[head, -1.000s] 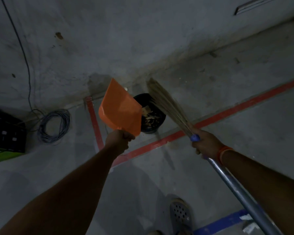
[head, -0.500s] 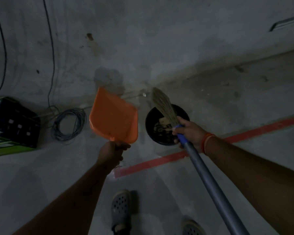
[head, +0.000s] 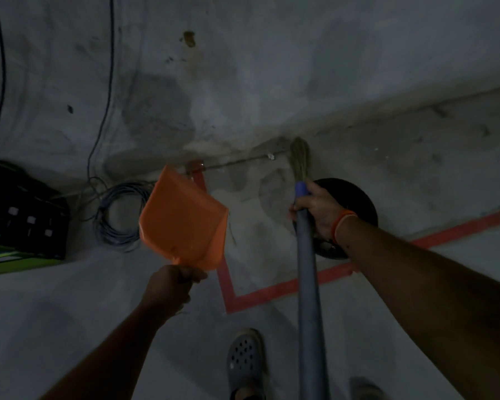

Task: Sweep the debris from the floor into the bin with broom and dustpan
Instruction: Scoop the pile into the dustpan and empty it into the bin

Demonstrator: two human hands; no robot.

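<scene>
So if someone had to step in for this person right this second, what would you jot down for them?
Left hand: grips the handle of the orange dustpan, held up off the floor; the pan looks empty.
Right hand: grips the broom just below its blue collar, bristles pointing towards the base of the wall.
Black bin: on the floor beneath the right hand, mostly hidden; some debris shows inside at its near edge.
Done: apparently at least one load is already in the bin.
Left: the light is too dim to tell whether debris remains on the floor; check, then sweep any into the pan and tip it in.
</scene>
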